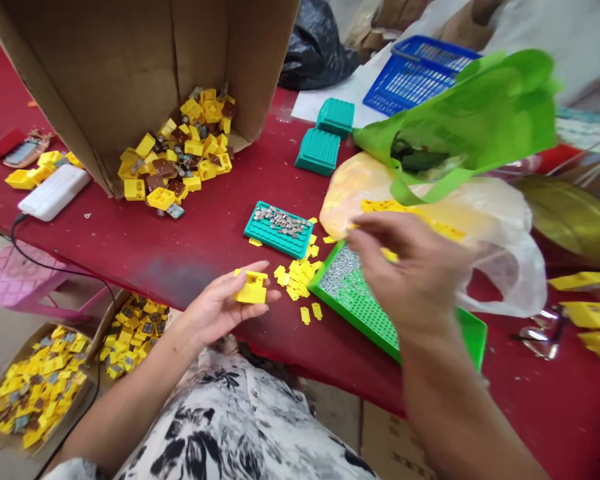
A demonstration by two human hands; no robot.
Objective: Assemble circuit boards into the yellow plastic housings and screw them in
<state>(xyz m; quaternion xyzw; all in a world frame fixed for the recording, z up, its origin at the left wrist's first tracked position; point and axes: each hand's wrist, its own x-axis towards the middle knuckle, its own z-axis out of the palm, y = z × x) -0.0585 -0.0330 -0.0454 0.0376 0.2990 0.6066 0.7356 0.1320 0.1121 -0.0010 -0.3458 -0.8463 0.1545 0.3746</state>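
My left hand (225,303) holds a small yellow plastic housing (251,288) between thumb and fingers, just over the table's front edge. Smeared a little by motion, my right hand (413,260) hovers over the green tray (375,323) with thumb and forefinger pinched together; whatever is between the tips is too small to make out. Tiny silvery metal parts (341,272) fill the tray's far left corner. Loose flat yellow pieces (297,277) lie between the two hands. Behind them, a teal tray (275,237) carries small round metal discs (285,221).
A tipped cardboard box (130,67) spills assembled yellow parts (180,157) onto the red table (205,220). Teal containers (319,150), a green bag (480,120) and a blue basket (415,73) stand behind. A white power bank (55,191) with cable lies left; glasses (540,337) lie right.
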